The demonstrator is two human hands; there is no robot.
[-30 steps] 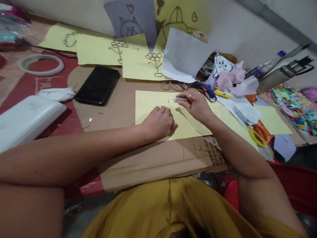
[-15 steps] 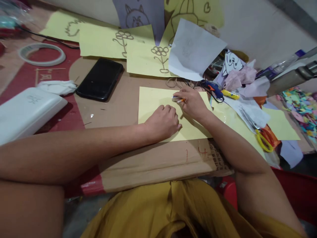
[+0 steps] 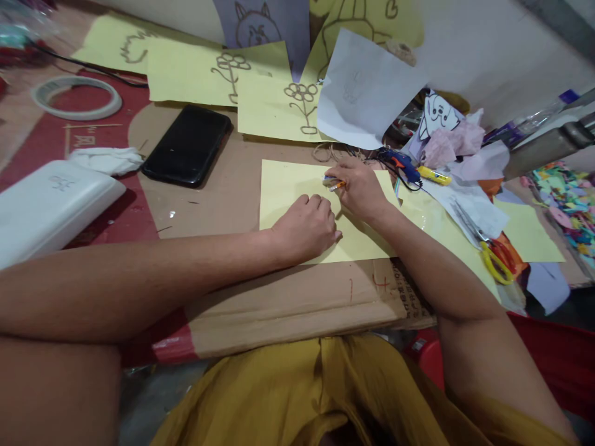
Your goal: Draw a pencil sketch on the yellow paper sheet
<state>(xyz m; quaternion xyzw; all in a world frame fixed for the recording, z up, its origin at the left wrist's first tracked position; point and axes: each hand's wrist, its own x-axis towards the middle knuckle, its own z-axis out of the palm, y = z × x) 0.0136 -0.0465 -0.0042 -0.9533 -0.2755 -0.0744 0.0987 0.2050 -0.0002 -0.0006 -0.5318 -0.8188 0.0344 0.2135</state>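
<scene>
A yellow sheet of paper [image 3: 288, 179] lies on the cardboard in front of me. Resting on its lower middle is my left hand [image 3: 307, 228], fingers curled in and pressed together, with nothing visible in them. My right hand [image 3: 360, 189] is closed near the sheet's upper middle. Between its fingertips is a small blue-and-white eraser [image 3: 328, 179], held low against the paper. An orange pencil [image 3: 339, 185] sticks out of the same grip; most of it is hidden by the hand. Any marks under the hands cannot be made out.
Yellow sheets with flower drawings [image 3: 274, 111] and a white sheet [image 3: 362, 93] stand behind. To the left are a black phone [image 3: 188, 147], a tape roll [image 3: 39, 102] and a white power bank [image 3: 60, 204]. Right are a blue glue gun [image 3: 402, 166] and scissors [image 3: 495, 263].
My right hand, with the eraser and pencil, has shifted very slightly over the paper. My left hand stays put. The whole view has moved slightly.
</scene>
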